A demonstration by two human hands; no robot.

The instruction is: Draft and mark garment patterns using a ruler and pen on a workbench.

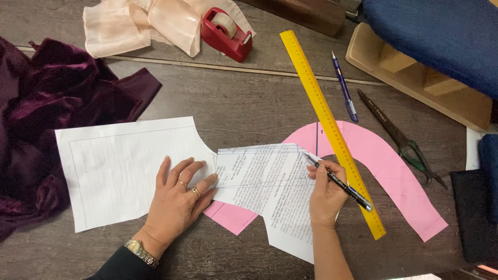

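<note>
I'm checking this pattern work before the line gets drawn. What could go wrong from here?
The yellow ruler lies loose, with neither hand on it, so it may slide as the pen in the right hand runs along. The left hand presses only the edge where the white sheet meets the printed paper, so the overlapped pieces might shift over the pink piece.

Left hand (179, 199) flat on lined paper (124, 171) at nine o'clock; right hand (327, 194) with pen (340, 184) on printed sheet (275, 192) at centre. Ruler (332, 132) across curved paper (384, 166) toward one o'clock. Scissors (402, 140) at three, tape dispenser (226, 33) at twelve, on counter (244, 101).
</note>
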